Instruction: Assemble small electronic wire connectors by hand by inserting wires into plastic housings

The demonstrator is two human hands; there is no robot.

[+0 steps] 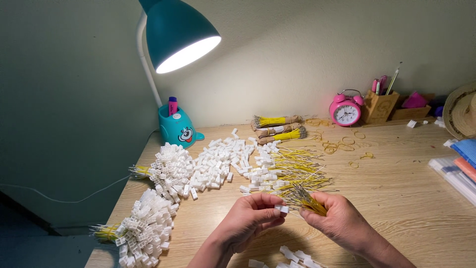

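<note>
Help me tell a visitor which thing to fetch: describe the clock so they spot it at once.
Start at the far edge of the wooden desk, against the wall. Left of the wooden pen holder stands the alarm clock: round, bright pink, white-faced, with twin bells on top.

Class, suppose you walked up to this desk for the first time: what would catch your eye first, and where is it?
The lit teal desk lamp at the upper left stands out first. On the wooden desk below it sprawl heaps of small white plastic connectors and loose yellow wires. At the back right stands a round pink alarm clock.
</note>
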